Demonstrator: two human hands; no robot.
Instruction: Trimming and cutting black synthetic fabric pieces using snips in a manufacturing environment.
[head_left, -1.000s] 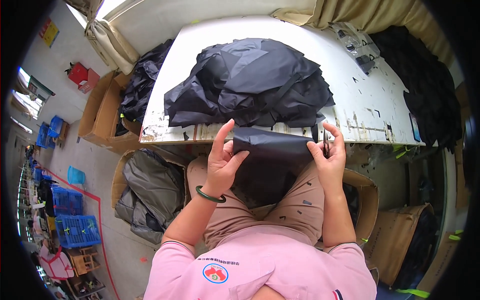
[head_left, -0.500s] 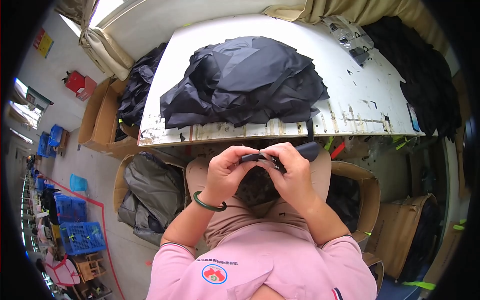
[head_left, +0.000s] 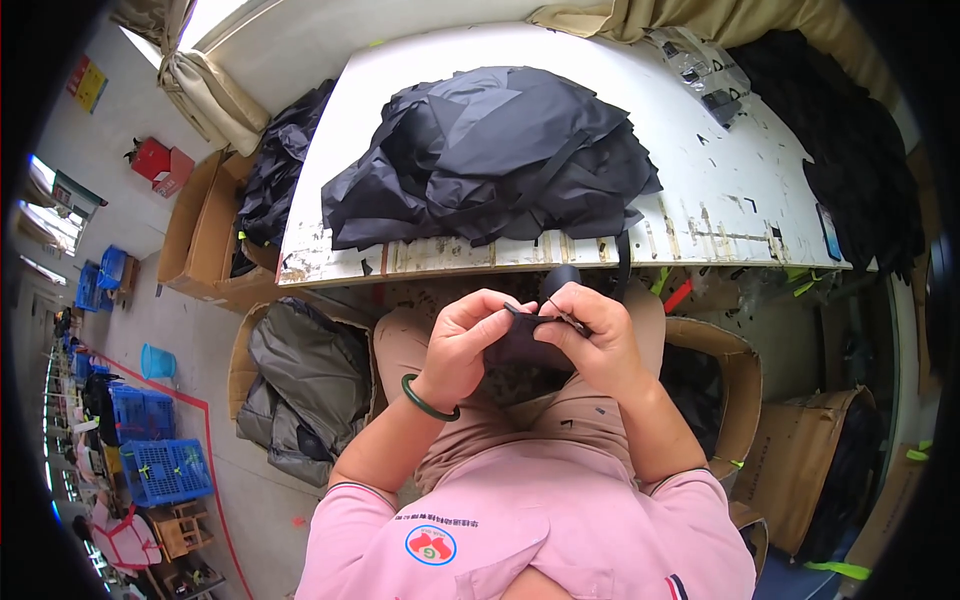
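Observation:
Between my two hands, above my lap and just in front of the table edge, is a black fabric piece (head_left: 527,345). My left hand (head_left: 466,335) pinches its upper edge between thumb and fingers. Close beside it, my right hand (head_left: 597,335) is closed at the same edge, the fingertips almost meeting the left ones. A thin dark tool, possibly small snips, shows between the right thumb and fingers; its shape is mostly hidden. Part of the fabric stands up behind the right fingers, and the rest hangs down between my knees.
A big heap of black fabric pieces (head_left: 490,150) covers much of the white table (head_left: 700,180). More black fabric (head_left: 860,160) drapes over its right side, near a clear plastic bag (head_left: 700,75). Cardboard boxes (head_left: 735,400) with dark cloth stand on both sides of my legs.
The fabric has been turned and now hangs down between my hands. My right hand has rolled over, and the shiny blades seen in it before are now mostly covered.

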